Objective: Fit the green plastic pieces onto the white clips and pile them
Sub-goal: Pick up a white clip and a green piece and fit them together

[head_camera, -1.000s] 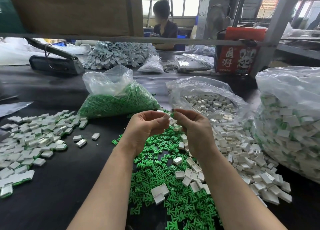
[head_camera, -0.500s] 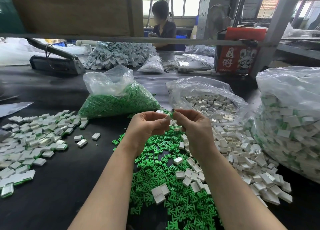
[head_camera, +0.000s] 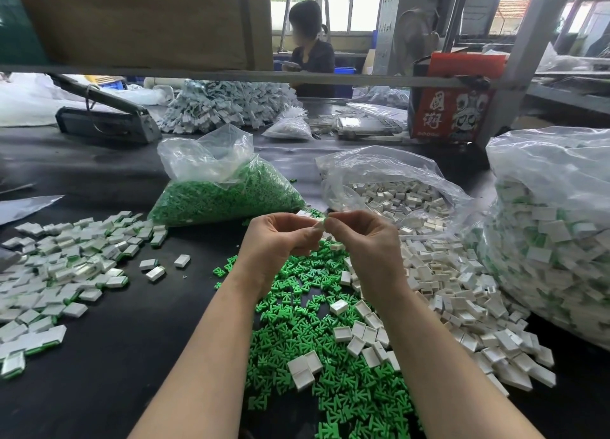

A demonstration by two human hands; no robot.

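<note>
The table [head_camera: 99, 372] is plain black. Below the fingers [head_camera: 313, 230] lie loose green pieces [head_camera: 297, 333], bright green, with white clips [head_camera: 439, 293] spread to their right. Between the fingers shows a scrap of white, too small to tell more. Left of the fingers, the assembled clips [head_camera: 59, 267] are white with green edges. Beyond the fingers a clear bag [head_camera: 224, 187] holds green, and a second clear bag [head_camera: 389, 191] holds off-white. Far right, a large clear bag [head_camera: 554, 234] shows white mixed with green. Further back stands a red box [head_camera: 452, 108] printed with white characters and a black-and-white figure.
</note>
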